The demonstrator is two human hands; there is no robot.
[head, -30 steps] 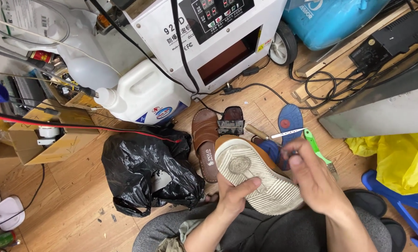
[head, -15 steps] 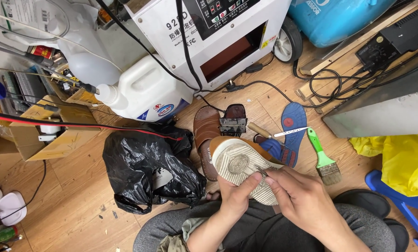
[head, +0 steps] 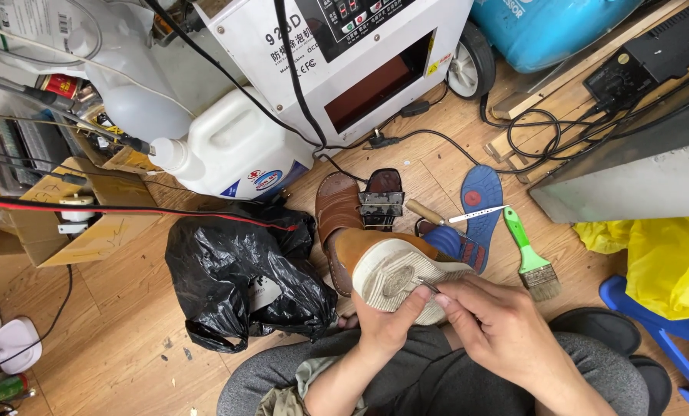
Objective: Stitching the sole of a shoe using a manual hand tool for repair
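Grey trousers fill the near edge, where the left hand (head: 387, 327) grips a tan leather shoe with a pale worn rubber sole (head: 398, 270) turned upward on the lap. The right hand (head: 498, 331) pinches a thin metal tool (head: 428, 286) against that sole. Beyond lies a wooden plank floor (head: 129, 323) with one crumpled black plastic bag (head: 240, 270), one green-handled paintbrush (head: 531, 254), one blue insole (head: 479, 204) and a second brown shoe (head: 337, 208). Farther off stand one white plastic jug (head: 233, 150) and one white machine (head: 344, 54).
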